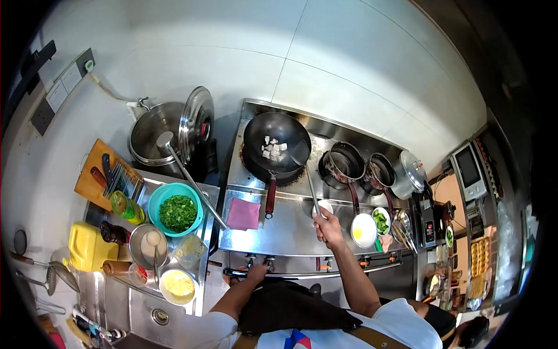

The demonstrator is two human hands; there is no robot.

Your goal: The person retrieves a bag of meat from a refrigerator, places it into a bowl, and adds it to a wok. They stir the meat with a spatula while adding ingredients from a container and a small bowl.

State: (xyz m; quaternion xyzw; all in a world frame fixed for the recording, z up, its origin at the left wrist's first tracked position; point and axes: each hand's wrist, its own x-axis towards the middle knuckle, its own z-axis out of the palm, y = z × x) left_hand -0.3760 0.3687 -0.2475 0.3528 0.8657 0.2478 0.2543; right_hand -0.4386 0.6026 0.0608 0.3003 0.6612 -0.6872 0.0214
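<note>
My right hand (328,225) grips the long handle of a metal spatula (310,181) whose blade rests at the right rim of the black wok (276,145). The wok sits on the steel stove and holds several pale chunks of food (273,148); its red handle (271,196) points toward me. A small white bowl (325,206) sits just above my right hand. My left hand (256,272) is down at the stove's front edge, touching a burner knob.
Two smaller pans (344,163) stand right of the wok, then a lidded pot (407,173). A pink cloth (243,213) lies on the stove. Left are a stockpot with a ladle (152,136), a teal bowl of chopped greens (176,210), a yellow jug (88,246) and seasoning bowls.
</note>
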